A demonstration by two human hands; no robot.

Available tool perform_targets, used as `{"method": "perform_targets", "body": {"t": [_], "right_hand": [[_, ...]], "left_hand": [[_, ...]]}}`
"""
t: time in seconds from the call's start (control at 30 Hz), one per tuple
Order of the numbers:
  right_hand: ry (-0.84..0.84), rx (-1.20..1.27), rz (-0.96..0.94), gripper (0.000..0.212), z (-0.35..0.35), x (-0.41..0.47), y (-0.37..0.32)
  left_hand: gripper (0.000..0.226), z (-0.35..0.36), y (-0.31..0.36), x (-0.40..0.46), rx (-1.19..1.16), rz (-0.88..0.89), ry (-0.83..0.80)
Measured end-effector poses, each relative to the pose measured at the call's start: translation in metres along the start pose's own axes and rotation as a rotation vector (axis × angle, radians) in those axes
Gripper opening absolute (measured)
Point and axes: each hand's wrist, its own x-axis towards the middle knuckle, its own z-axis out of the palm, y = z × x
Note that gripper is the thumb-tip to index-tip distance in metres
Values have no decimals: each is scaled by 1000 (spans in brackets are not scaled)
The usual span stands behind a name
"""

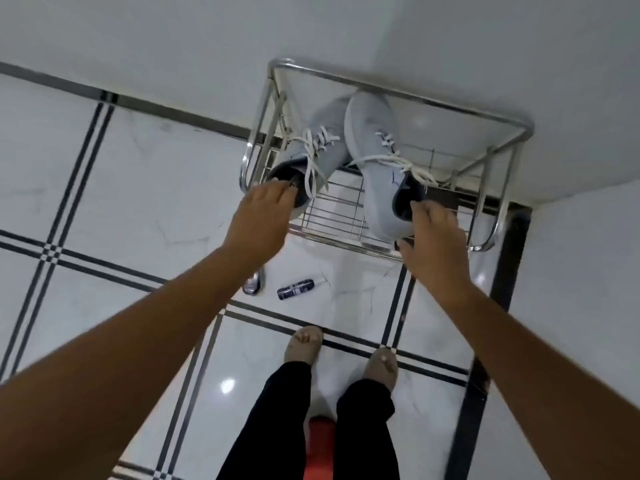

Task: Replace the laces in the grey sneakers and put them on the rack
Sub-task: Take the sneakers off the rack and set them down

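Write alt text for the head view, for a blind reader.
Two bare hands set a pair of grey knit sneakers with white laces on a chrome wire shoe rack: left hand grips the left sneaker's heel, right hand the right sneaker's.

A glossy white marble-look floor (114, 188) is crossed by thin black double lines, with a small bright lamp glare (227, 386) reflected near the bottom. Plain white walls (173, 32) meet it at a dark skirting strip (52, 79). A small dark bottle, perhaps a spray (296, 289), lies on the tiles.
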Motion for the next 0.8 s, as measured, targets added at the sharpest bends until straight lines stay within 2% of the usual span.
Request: {"method": "perform_targets", "body": {"t": [0.07,0.17,0.23,0.47,0.63,0.73,0.8], "right_hand": [[-77,-105,-53,42,9,19,3],[-168,-80,-62,31,21,35,3],[-146,-47,-88,30,32,33,4],[65,217,-128,19,40,-22,-9],[36,287,-69,15,37,-114,-16],[4,300,-51,18,40,-182,-22],[-3,316,-38,25,44,-226,-22]], "left_hand": [[50,12,-3,16,190,47,-64],[31,22,-6,31,281,61,-81],[27,23,-3,37,323,103,-71],[34,9,21,1,184,255,6],[29,9,43,-86,33,376,52],[34,10,65,-147,-80,457,17],[29,13,79,-184,-144,526,-28]]}}
